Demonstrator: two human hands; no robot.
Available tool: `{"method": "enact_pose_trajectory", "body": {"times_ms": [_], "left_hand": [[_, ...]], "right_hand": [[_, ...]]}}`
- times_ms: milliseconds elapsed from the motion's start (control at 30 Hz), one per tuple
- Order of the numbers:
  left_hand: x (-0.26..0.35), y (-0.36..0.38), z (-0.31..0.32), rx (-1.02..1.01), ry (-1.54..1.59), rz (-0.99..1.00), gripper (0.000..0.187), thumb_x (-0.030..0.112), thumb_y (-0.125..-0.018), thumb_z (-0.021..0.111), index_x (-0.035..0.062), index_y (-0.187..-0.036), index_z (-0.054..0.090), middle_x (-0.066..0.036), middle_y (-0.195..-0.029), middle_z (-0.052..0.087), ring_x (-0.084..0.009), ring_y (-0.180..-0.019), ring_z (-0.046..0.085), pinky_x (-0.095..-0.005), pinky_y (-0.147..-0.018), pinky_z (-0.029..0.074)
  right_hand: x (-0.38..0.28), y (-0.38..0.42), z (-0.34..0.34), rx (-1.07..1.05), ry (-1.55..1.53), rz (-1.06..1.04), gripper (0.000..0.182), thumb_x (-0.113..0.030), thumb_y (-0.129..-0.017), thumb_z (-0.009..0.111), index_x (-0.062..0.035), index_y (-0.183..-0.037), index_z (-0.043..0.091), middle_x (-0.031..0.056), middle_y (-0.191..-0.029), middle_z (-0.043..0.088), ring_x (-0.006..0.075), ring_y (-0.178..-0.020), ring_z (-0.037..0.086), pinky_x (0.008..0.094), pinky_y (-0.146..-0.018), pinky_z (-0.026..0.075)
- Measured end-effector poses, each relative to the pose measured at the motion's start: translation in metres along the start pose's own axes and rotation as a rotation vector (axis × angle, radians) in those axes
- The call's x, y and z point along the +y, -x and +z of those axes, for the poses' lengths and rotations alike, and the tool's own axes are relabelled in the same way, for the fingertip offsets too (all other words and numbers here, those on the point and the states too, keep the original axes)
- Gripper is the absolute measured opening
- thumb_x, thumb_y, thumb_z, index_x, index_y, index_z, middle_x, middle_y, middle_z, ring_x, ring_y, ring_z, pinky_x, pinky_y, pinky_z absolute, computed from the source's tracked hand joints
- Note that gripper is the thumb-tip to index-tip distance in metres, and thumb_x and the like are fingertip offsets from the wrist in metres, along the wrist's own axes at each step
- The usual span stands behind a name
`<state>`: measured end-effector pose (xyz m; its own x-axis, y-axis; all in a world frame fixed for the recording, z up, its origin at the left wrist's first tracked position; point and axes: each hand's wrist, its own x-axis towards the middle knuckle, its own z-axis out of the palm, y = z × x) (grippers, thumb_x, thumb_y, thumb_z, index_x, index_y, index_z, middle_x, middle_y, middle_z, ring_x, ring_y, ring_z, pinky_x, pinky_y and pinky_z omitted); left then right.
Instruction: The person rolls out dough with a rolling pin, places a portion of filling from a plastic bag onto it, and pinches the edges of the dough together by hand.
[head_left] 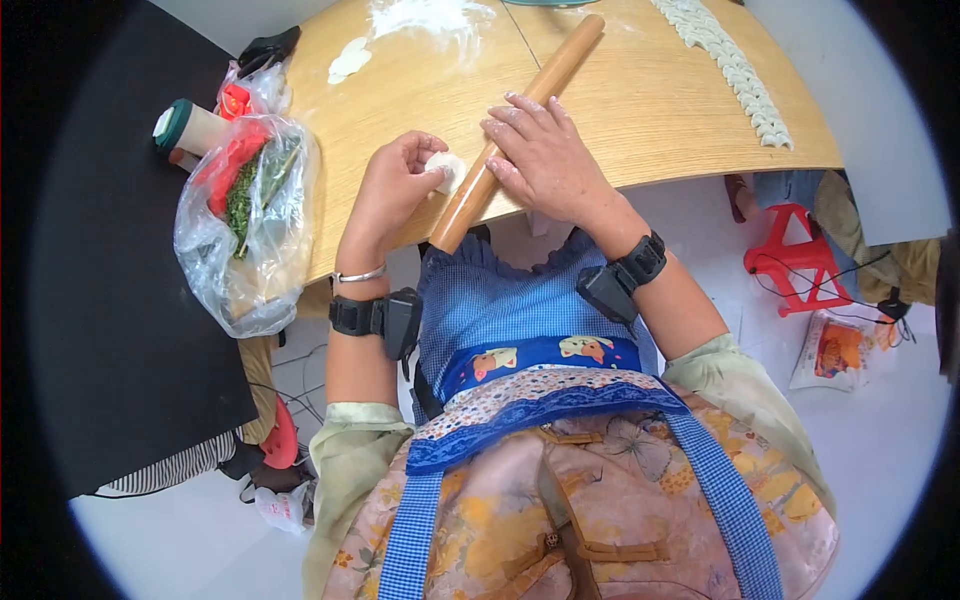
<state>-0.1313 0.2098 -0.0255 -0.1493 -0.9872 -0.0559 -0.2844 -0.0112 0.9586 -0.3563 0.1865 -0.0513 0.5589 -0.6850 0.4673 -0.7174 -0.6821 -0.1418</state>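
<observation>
On the wooden table [640, 110], left hand [395, 190] fingers pinch a small pale dough piece [447, 168]; right hand [545, 150] lies flat on the rolling pin [515, 135].

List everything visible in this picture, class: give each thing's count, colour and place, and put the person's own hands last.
Table: one, light wood, top centre.
Rolling pin: one, tan wood, lying slantwise on the table.
Dough piece: one, white, beside the pin's near end.
Folded dumplings: one row, white, table's far right.
Flour patch: one, white, table's far edge.
Plastic bag: one, clear, with greens and red items, table's left edge.
Stool: one, red, on the floor, right.
Left hand: holds the dough piece.
Right hand: flat on the rolling pin.
</observation>
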Motion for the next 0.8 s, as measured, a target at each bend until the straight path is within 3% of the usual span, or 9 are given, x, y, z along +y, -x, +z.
{"method": "enact_pose_trajectory", "body": {"times_ms": [67, 167, 467, 567, 700, 800], "left_hand": [[0.003, -0.005, -0.003, -0.016, -0.277, -0.011, 0.028, -0.001, -0.087, 0.064, -0.0008, -0.115, 0.060, -0.001, -0.092, 0.064, -0.0073, -0.079, 0.058, -0.0211, -0.071, 0.047], [0.001, -0.008, -0.005, -0.025, -0.405, 0.053, 0.030, 0.001, -0.088, 0.063, 0.0004, -0.118, 0.059, 0.000, -0.089, 0.062, -0.0068, -0.080, 0.057, -0.0211, -0.070, 0.047], [-0.005, -0.009, -0.007, 0.039, -0.085, -0.006, 0.024, 0.011, -0.098, 0.055, 0.0023, -0.120, 0.058, 0.003, -0.085, 0.054, -0.0043, -0.073, 0.047, -0.0196, -0.065, 0.042], [-0.001, -0.010, -0.006, 0.086, 0.073, -0.105, 0.023, 0.014, -0.100, 0.052, 0.0026, -0.119, 0.058, 0.003, -0.087, 0.054, -0.0041, -0.073, 0.046, -0.0190, -0.066, 0.043], [-0.004, -0.011, -0.011, 0.041, 0.085, -0.126, 0.021, 0.010, -0.098, 0.054, 0.0023, -0.117, 0.058, 0.003, -0.090, 0.055, -0.0037, -0.078, 0.049, -0.0186, -0.068, 0.044], [-0.012, -0.013, -0.013, -0.006, 0.051, 0.011, 0.022, 0.003, -0.094, 0.057, 0.0007, -0.116, 0.058, 0.002, -0.091, 0.057, -0.0047, -0.082, 0.053, -0.0195, -0.072, 0.047]], "right_hand": [[0.000, -0.001, 0.000, 0.002, 0.002, 0.002, 0.049, -0.040, -0.101, 0.042, -0.0052, -0.133, 0.056, 0.0116, -0.140, 0.052, 0.0273, -0.141, 0.037, 0.0550, -0.117, 0.025], [0.001, -0.002, 0.002, 0.014, -0.002, -0.031, 0.049, -0.040, -0.101, 0.043, -0.0041, -0.131, 0.057, 0.0127, -0.138, 0.054, 0.0279, -0.140, 0.039, 0.0528, -0.118, 0.025], [-0.008, -0.039, 0.015, 0.019, -0.044, -0.085, 0.045, -0.038, -0.101, 0.043, -0.0029, -0.120, 0.063, 0.0160, -0.125, 0.062, 0.0318, -0.132, 0.047, 0.0513, -0.115, 0.028], [-0.014, -0.058, 0.017, -0.100, 0.007, -0.083, 0.042, -0.033, -0.101, 0.040, -0.0040, -0.124, 0.060, 0.0140, -0.132, 0.058, 0.0306, -0.134, 0.045, 0.0494, -0.116, 0.028], [-0.021, -0.072, 0.012, -0.224, -0.040, -0.054, 0.041, -0.032, -0.101, 0.040, -0.0050, -0.125, 0.060, 0.0140, -0.135, 0.056, 0.0305, -0.133, 0.045, 0.0484, -0.115, 0.029], [-0.021, -0.071, 0.014, -0.240, -0.026, -0.031, 0.041, -0.032, -0.101, 0.041, -0.0053, -0.126, 0.060, 0.0143, -0.139, 0.054, 0.0306, -0.135, 0.044, 0.0480, -0.116, 0.028]]}}
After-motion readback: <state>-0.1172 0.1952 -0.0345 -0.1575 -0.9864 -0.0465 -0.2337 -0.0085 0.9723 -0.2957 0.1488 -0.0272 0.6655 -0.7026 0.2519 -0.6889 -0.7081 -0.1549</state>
